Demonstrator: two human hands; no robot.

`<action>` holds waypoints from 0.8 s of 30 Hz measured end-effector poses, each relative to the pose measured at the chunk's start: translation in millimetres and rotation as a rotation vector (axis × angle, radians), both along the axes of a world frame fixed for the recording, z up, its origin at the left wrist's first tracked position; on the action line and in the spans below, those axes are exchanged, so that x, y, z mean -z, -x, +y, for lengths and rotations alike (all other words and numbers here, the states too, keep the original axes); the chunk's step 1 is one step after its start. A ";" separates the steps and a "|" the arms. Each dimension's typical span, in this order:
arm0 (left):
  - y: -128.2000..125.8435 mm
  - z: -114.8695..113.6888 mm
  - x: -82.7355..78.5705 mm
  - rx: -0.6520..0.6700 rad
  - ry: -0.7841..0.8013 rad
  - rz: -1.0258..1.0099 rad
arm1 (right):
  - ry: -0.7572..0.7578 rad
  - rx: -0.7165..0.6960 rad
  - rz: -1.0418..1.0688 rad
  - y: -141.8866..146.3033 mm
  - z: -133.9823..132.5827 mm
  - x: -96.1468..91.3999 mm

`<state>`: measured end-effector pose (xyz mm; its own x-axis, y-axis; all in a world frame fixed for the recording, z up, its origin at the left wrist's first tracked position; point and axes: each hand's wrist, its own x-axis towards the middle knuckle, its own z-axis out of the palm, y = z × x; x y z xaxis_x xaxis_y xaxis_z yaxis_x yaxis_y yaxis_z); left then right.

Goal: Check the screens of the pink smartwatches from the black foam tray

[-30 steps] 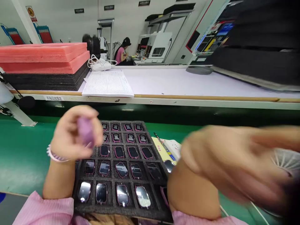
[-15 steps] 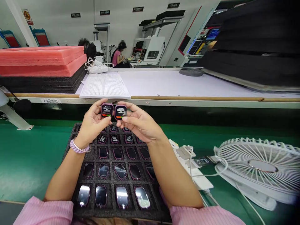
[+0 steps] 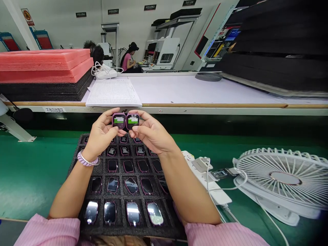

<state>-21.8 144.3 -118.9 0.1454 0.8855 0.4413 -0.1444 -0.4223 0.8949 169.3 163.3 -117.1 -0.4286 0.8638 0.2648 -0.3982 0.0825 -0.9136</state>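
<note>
My left hand [image 3: 104, 133] grips a purple-framed smartwatch [image 3: 119, 121] by its edges, thumb at the lower rim. A second smartwatch [image 3: 132, 121] of the same kind is pinched in my right hand [image 3: 153, 134], right beside the first. Both lit screens face me and show green and white bands on black. Below them lies a black foam tray [image 3: 120, 200] divided into compartments, with several more watches, such as one near the front [image 3: 133, 213]. Some in the far rows have white text lit; nearer ones look dark or reflective. My forearms cover parts of the tray.
A white fan [image 3: 282, 181] and a power strip [image 3: 217, 194] with cables stand to the right. On the shelf [image 3: 166, 90] ahead are printed sheets [image 3: 114, 93], pink foam [image 3: 46, 65] and black foam stacks [image 3: 276, 51]. A person [image 3: 128, 61] sits beyond.
Both watch screens have switched from white text with a red and green bar to green and white bands. The two watches have come slightly closer together.
</note>
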 end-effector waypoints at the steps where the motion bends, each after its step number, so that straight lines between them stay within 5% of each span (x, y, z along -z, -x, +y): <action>1: -0.1 -0.2 -0.1 0.002 0.003 0.006 | -0.001 0.012 0.002 0.8 0.7 0.7; 24: -0.8 0.8 -4.9 0.027 0.119 -0.075 | 0.041 0.076 0.040 7.9 3.2 3.1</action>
